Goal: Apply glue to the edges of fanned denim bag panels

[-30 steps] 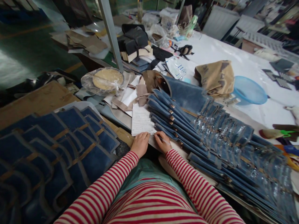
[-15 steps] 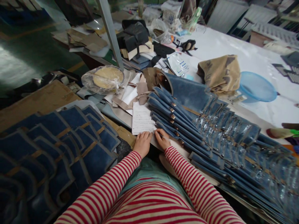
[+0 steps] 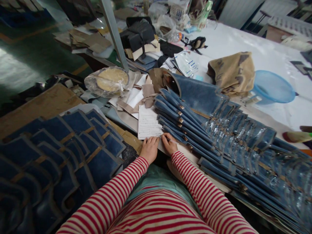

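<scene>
A sheet of white paper [image 3: 148,122] with lines of writing lies on the table in front of me. My left hand [image 3: 149,149] rests flat over its lower edge, fingers stretched out. Closed at the sheet's lower right corner, my right hand [image 3: 169,144] pinches a thin pen [image 3: 173,141], whose tip is too small to make out. Just right of the paper, folded blue leather pieces [image 3: 180,125] with small metal fittings fan out in a row.
Blue panels with grey edging [image 3: 65,139] overlap on my left. Behind the paper lie brown scraps [image 3: 148,91] and a plastic-wrapped yellow roll [image 3: 112,79]. A metal post [image 3: 113,32] rises there. Farther right are a brown cloth [image 3: 232,73] and a blue basin [image 3: 275,86].
The view has shifted slightly, so the cloth and basin appear a little farther right. Both hands remain at the paper's lower edge, the right one still holding the pen.
</scene>
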Demonstrator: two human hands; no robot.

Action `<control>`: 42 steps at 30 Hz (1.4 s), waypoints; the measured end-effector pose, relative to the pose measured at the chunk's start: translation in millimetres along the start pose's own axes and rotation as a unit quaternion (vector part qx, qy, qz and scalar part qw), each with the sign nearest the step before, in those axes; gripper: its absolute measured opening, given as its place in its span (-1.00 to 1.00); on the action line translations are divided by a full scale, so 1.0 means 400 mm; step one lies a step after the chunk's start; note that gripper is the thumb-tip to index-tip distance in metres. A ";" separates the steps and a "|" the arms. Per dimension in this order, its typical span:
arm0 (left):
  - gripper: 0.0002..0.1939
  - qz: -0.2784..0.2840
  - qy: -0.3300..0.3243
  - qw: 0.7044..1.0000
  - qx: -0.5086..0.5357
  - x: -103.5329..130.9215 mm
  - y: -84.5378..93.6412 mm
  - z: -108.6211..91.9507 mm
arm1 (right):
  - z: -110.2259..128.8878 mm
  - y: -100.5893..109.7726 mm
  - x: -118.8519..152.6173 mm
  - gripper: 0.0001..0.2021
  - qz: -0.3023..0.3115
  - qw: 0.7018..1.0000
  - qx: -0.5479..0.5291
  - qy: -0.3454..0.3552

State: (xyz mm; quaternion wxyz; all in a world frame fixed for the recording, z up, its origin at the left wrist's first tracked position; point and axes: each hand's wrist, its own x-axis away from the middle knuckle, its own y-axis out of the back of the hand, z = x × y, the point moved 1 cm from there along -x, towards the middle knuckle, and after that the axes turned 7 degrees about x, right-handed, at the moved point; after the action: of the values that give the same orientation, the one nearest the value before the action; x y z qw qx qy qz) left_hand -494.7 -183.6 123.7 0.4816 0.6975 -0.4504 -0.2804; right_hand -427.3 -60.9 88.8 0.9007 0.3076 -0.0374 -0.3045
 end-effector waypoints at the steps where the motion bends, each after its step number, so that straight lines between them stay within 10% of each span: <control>1: -0.56 0.001 -0.001 1.000 -0.001 0.000 0.002 -0.001 | -0.001 -0.001 0.000 -0.76 -0.001 1.000 -0.002 -0.002; 42: -0.54 0.002 0.001 1.000 -0.022 -0.001 0.001 -0.002 | -0.007 -0.014 -0.003 -0.74 0.002 0.999 0.033 -0.005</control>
State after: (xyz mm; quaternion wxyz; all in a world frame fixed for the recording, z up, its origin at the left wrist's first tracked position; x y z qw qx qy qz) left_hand -494.3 -182.9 124.1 0.4983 0.6862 -0.4445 -0.2887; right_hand -430.5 -62.4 83.4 0.8906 0.3353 -0.0522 -0.3028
